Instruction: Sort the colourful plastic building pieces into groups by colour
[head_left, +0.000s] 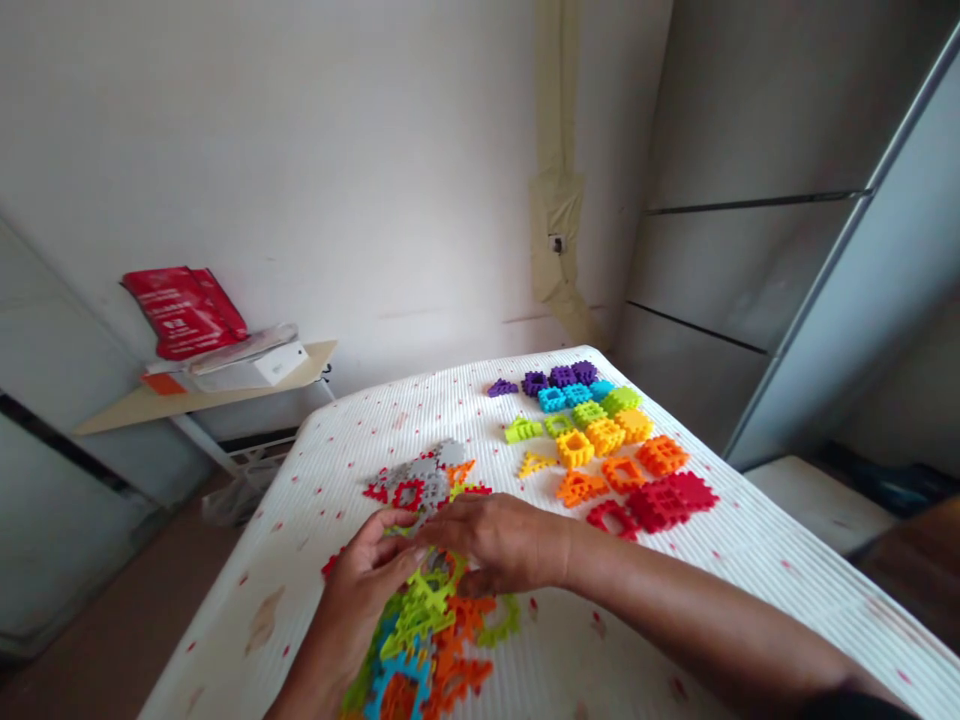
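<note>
My left hand (pixel 367 575) is at the pile, its fingers curled in and its thumb pressed toward the fingertips. My right hand (pixel 506 540) reaches across from the right, fingers bent, with its tips meeting those of the left. Whatever is pinched between them is hidden. Below and around both hands lies a mixed heap of toothed plastic interlocking pieces: lime green pieces (pixel 424 610), orange pieces (pixel 457 665) and a blue square frame (pixel 401 680). Grey pieces (pixel 431 475) and a red frame piece (pixel 409 495) lie just beyond the fingers.
Colour-sorted rows of pieces stand to the right: purple (pixel 562 377), blue (pixel 576 393), yellow (pixel 604 435), orange (pixel 662 456) and red (pixel 671 503). A ribbed white cover (pixel 570 640) spreads over the table. Red packets (pixel 184 310) rest on a small side table (pixel 120 408) at left.
</note>
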